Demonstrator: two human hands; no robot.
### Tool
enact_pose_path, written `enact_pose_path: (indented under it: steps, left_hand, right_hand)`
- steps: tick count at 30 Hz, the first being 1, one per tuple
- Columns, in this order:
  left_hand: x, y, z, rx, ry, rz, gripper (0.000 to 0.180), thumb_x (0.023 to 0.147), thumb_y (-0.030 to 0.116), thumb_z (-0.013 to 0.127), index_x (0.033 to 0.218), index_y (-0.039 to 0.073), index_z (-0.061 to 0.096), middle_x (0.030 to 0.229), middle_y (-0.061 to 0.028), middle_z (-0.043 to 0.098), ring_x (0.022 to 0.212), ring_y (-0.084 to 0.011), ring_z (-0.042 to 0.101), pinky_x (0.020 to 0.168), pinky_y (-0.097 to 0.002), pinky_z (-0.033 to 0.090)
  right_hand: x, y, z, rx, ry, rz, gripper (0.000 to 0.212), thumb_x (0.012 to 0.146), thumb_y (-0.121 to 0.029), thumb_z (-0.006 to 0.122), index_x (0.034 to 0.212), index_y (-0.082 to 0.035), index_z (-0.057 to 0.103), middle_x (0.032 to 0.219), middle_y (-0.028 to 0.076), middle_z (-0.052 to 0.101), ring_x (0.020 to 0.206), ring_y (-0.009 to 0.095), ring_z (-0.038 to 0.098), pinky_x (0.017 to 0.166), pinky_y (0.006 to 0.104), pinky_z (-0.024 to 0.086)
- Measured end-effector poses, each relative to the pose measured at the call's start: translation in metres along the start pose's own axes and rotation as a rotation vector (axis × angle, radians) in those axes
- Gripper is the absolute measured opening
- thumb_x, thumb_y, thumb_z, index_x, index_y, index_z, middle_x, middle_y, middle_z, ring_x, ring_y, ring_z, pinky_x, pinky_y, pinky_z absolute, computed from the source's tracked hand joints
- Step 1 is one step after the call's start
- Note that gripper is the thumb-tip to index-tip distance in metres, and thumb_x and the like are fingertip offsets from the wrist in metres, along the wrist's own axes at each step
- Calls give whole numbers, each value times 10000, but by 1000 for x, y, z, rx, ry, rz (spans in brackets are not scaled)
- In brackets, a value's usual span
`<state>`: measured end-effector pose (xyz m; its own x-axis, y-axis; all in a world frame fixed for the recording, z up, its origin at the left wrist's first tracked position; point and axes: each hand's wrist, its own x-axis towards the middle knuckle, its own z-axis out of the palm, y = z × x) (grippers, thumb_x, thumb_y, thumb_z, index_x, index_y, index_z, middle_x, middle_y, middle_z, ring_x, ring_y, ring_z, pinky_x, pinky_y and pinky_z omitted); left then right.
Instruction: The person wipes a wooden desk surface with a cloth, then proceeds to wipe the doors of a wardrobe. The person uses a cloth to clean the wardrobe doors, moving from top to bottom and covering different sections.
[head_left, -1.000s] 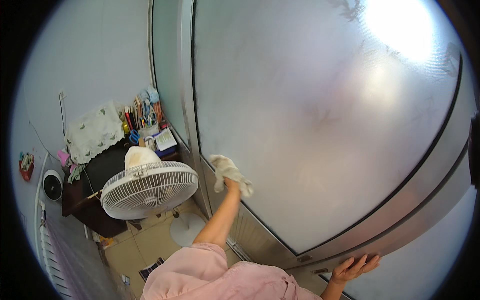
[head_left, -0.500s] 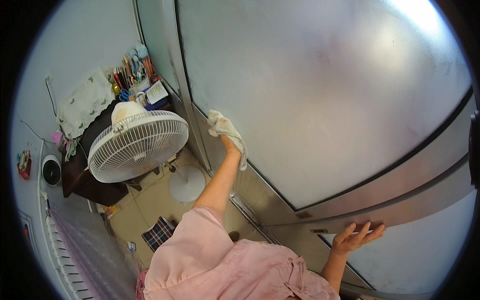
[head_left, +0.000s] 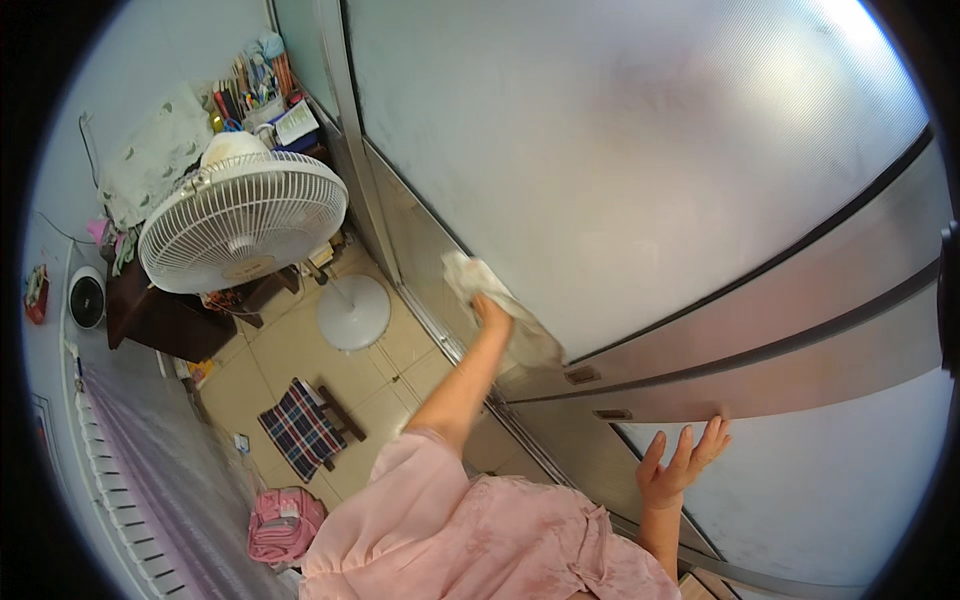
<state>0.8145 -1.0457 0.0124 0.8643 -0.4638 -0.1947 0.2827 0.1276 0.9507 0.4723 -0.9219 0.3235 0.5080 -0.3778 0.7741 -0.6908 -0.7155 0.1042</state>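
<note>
A whitish cleaning cloth (head_left: 466, 272) is gripped in my left hand (head_left: 490, 314), its loose end hanging down beside the wrist. The cloth lies against the brushed metal frame (head_left: 425, 225) along the lower edge of a frosted glass panel (head_left: 600, 190). On the right, my right hand (head_left: 676, 474) is empty, fingers spread, with the fingertips at the metal edge of another sliding door panel (head_left: 790, 480). Two small recessed pulls (head_left: 583, 375) sit in the metal stiles between my hands.
At the left stands a white pedestal fan (head_left: 245, 225) before a dark desk (head_left: 165, 310) with books and pens. A plaid folding stool (head_left: 302, 428) and a pink bag (head_left: 285, 525) are on the tiled floor. The door's floor track (head_left: 440, 335) runs below my left arm.
My left hand has moved the cloth down and to the right along the frame. My right hand has shifted slightly, its fingers now pointing more upward. The whole view has also turned a little.
</note>
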Motion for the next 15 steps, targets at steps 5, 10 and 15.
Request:
enact_pose_path:
  steps: [5, 10, 15]
  left_hand:
    - [49, 122, 13, -606, 62, -313, 553, 954, 529, 380, 1273, 88, 481, 1192, -51, 559, 1101, -232, 505, 965, -333, 388]
    - [33, 38, 19, -584, 12, -10, 453, 981, 421, 429, 1290, 90, 436, 1135, -53, 535, 1013, -180, 521, 930, -318, 416]
    - [-183, -60, 37, -38, -45, -23, 510, 975, 484, 366, 1309, 103, 420, 1192, -63, 484, 1093, -199, 472, 970, -335, 389]
  right_hand:
    - [-11, 9, -7, -50, -50, -30, 505, 886, -67, 547, 1364, -53, 384, 1434, 292, 320, 1344, 488, 270, 1100, 583, 136]
    - [-7, 13, 9, -104, 24, -90, 483, 874, -73, 567, 1331, -35, 417, 1430, 292, 325, 1351, 479, 263, 1111, 572, 105]
    - [-10, 20, 26, -79, 67, -94, 532, 862, -100, 583, 1363, -89, 402, 1437, 261, 340, 1358, 464, 264, 1119, 562, 92]
